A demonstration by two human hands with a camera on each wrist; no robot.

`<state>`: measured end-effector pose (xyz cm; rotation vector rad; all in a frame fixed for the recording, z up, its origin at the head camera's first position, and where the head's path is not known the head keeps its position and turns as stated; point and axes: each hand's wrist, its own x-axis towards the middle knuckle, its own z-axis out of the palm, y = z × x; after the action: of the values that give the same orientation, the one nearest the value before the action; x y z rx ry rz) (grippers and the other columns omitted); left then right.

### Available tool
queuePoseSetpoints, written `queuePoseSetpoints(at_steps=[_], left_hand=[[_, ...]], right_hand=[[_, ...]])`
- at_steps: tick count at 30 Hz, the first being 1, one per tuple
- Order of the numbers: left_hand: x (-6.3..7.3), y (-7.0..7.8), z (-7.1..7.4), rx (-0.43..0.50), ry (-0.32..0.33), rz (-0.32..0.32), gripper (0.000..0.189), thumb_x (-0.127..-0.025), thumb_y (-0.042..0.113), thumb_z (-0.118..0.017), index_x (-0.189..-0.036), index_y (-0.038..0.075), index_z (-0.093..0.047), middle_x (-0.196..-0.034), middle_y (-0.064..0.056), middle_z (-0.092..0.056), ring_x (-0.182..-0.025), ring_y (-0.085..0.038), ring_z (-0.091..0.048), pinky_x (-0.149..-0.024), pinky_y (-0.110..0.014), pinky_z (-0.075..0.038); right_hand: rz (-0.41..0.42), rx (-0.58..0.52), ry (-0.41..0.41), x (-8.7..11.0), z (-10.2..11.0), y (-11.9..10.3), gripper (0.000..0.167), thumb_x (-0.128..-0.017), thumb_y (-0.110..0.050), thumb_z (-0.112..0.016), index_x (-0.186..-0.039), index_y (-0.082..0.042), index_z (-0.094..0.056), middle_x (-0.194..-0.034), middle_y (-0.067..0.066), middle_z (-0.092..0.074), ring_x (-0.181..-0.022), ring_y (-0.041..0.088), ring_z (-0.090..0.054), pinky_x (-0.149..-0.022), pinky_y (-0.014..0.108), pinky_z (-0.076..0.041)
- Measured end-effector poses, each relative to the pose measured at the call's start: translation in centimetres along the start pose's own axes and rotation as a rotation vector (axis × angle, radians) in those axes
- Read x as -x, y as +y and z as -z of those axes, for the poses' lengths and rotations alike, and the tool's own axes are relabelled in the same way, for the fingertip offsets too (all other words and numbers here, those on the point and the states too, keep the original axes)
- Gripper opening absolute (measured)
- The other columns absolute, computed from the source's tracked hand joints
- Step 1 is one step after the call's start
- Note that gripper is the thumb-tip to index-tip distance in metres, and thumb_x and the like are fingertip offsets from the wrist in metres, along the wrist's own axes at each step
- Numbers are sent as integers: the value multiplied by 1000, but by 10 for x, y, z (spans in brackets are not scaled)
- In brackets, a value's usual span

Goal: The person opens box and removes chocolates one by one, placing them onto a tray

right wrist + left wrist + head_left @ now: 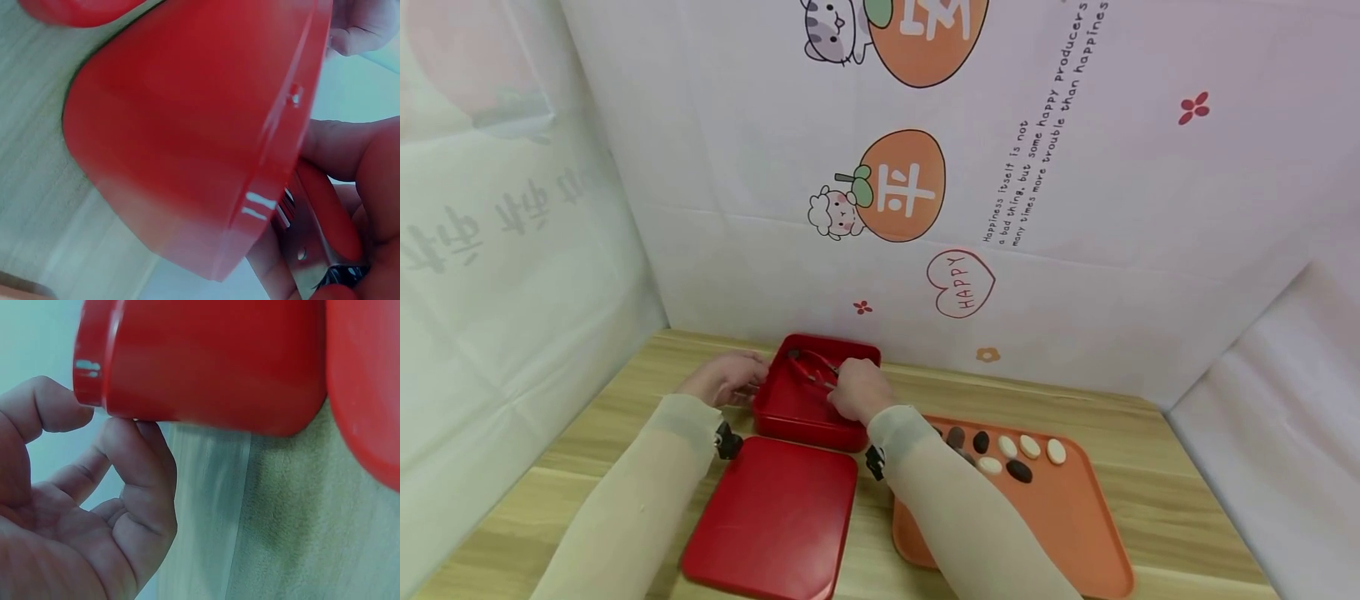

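A red open-topped box [811, 433] stands near the back wall. My left hand [733, 379] is at its left side; in the left wrist view the bent fingertips touch the outer wall [206, 362] close to the rim. Over the box's right side, my right hand [861, 390] grips a tool with red handle scales and silver metal [328, 215], which resembles a folding multi-tool. Red arms and a dark end of a tool [808, 368] show inside the box, left of the right hand. Part of the gripped tool is hidden by the fingers and the box wall.
A flat red lid [775, 517] lies in front of the box. To the right is an orange tray [1067, 533] with several dark, brown and white oval pieces [1019, 471] along its far side, partly covered by my right forearm. Printed white cloth [760, 192] hangs behind the table.
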<state>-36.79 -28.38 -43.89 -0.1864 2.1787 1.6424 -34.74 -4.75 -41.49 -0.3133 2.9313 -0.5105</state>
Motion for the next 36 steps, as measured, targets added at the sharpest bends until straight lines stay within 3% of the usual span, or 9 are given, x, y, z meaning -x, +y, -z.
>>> queuePoseSetpoints(at_steps=[9, 17, 23, 30, 36], left_hand=[[-1, -1, 1, 7, -10, -8, 39, -93, 4, -48, -131, -4, -45, -105, -18, -58, -85, -25, -56, -68, -32, -52], [-4, -4, 2, 18, 6, -11, 39, -94, 4, -50, -132, -3, -46, -104, -17, -60, -81, -23, -57, -68, -32, -53], [-5, -3, 2, 27, 0, -5, 42, -94, 4, -50, -135, -4, -44, -111, -21, -59, -85, -25, -58, -72, -35, -54], [-3, -2, 3, 23, -3, -3, 43, -96, 5, -50, -137, -4, -43, -114, -22, -58, -88, -26, -58, -74, -36, -53], [-5, -4, 3, 34, -10, -18, 43, -95, 3, -50, -136, -5, -43, -110, -20, -60, -86, -25, -58, -73, -35, -53]], right_hand=[[44, -21, 8, 7, 9, 5, 19, -89, -25, -75, -82, -12, -65, -73, 1, -60, -65, 19, -56, -56, 29, -49], [174, -15, 45, 21, 32, 16, 16, -89, -23, -75, -90, -9, -68, -75, 0, -61, -70, 19, -55, -64, 30, -48], [225, -26, 72, 39, 51, 32, 35, -91, -22, -73, -119, -1, -69, -98, 5, -68, -79, 20, -55, -71, 33, -47], [249, -65, 101, 66, 67, 52, 22, -92, -22, -72, -112, -12, -69, -78, -2, -61, -60, 18, -53, -54, 32, -46], [266, -98, 111, 92, 79, 77, 33, -91, -18, -73, -123, -12, -68, -74, -3, -61, -42, 14, -45, -46, 31, -42]])
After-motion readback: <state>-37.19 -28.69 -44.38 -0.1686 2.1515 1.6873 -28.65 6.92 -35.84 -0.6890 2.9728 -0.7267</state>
